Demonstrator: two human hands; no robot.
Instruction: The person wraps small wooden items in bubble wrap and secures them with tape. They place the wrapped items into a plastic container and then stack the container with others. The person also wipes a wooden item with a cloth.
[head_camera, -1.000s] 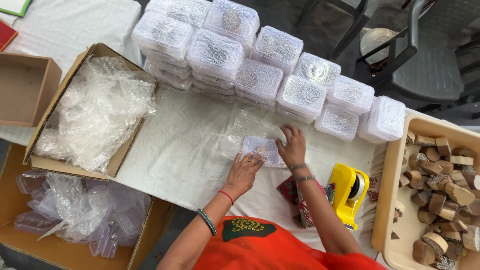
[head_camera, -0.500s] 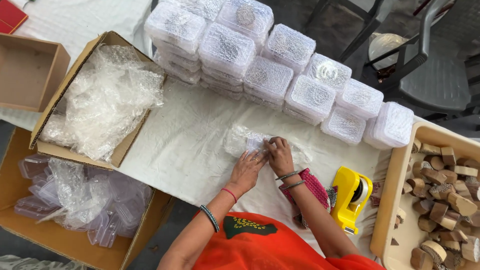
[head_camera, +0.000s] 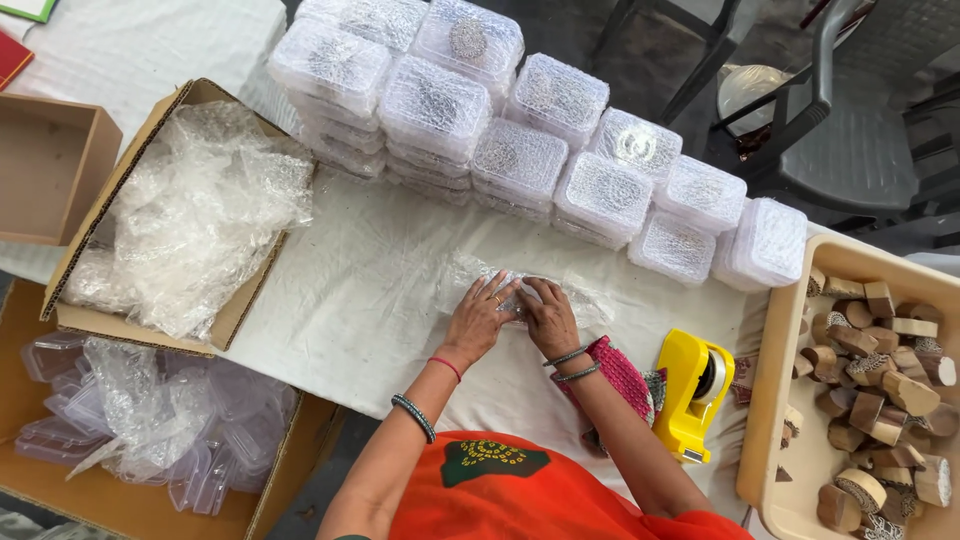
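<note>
My left hand (head_camera: 480, 318) and my right hand (head_camera: 547, 315) lie side by side, palms down, on a small clear plastic box (head_camera: 516, 291) that sits on a sheet of bubble wrap (head_camera: 590, 305) spread over the white cloth. Both hands press on the box and the wrap around it; the box is mostly hidden under my fingers. A yellow tape dispenser (head_camera: 692, 391) stands to the right of my right wrist, next to a red patterned cloth pouch (head_camera: 615, 371).
Stacks of wrapped clear boxes (head_camera: 520, 150) line the far side. A carton of bubble wrap (head_camera: 180, 215) stands at left, above a carton of clear lids and boxes (head_camera: 150, 410). A beige tray of wooden blocks (head_camera: 870, 390) is at right.
My right hand came back from the far side of the box and joined my left hand over it. Both hands now rest flat on the box and wrap.
</note>
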